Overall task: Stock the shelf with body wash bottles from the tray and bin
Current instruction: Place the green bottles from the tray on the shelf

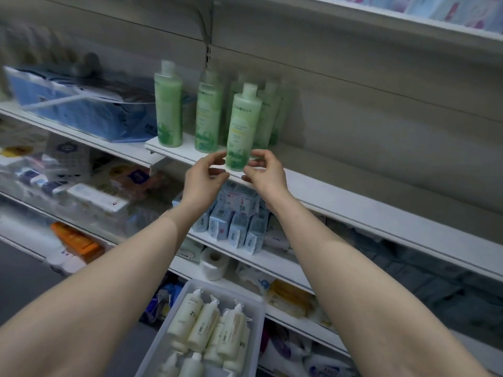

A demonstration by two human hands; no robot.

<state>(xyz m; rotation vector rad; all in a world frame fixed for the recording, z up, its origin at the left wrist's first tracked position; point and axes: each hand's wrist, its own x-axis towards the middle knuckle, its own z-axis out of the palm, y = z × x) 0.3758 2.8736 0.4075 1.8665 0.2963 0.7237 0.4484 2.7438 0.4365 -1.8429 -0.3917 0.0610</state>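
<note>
Sitting at the far left of the white metal shelf [353, 197] was a blue plastic-wrapped pack [81, 104], then a row of tall green body wash bottles [168, 104]. Next, the left hand [202, 178] curled its fingers at the base of the front green bottle [243, 126], upright at the shelf's edge; the right hand [265, 172] pinched its other side. Below, a clear plastic tray [253, 317] held cream pump bottles [206, 322].

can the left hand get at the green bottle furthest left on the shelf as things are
Probably yes. The left hand is at the front bottle, and the leftmost green bottle stands apart near the shelf edge with nothing in front of it.
</note>
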